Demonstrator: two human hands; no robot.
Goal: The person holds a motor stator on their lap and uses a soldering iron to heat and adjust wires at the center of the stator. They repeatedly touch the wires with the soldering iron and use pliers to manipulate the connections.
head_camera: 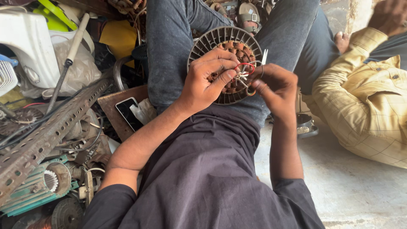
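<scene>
- Head view: round grey ribbed fan motor (212,40) rests on the person's lap, between denim knees, copper-wound coils (238,50) showing in the middle.
- Left hand (204,80) fingers closed, pinching the bared wire ends (242,77) at the coil centre; thumb pressed alongside.
- Right hand (275,85) fingers curled shut on the same wire bundle from the other side, red wire loop (247,66) arching between both hands.
- Step, as judged: joining or twisting lead wires; next move likely needs a firm pinch and fine twist, motor kept steady on lap.
- Textures: moulded plastic ribs, glossy enamelled copper, thin stiff strands.
- Left: perforated rusty angle bar (46,135), phone (128,112), green motor casing (38,186).
- Right: another person's yellow checked sleeve (360,110) on the concrete floor (360,191).
</scene>
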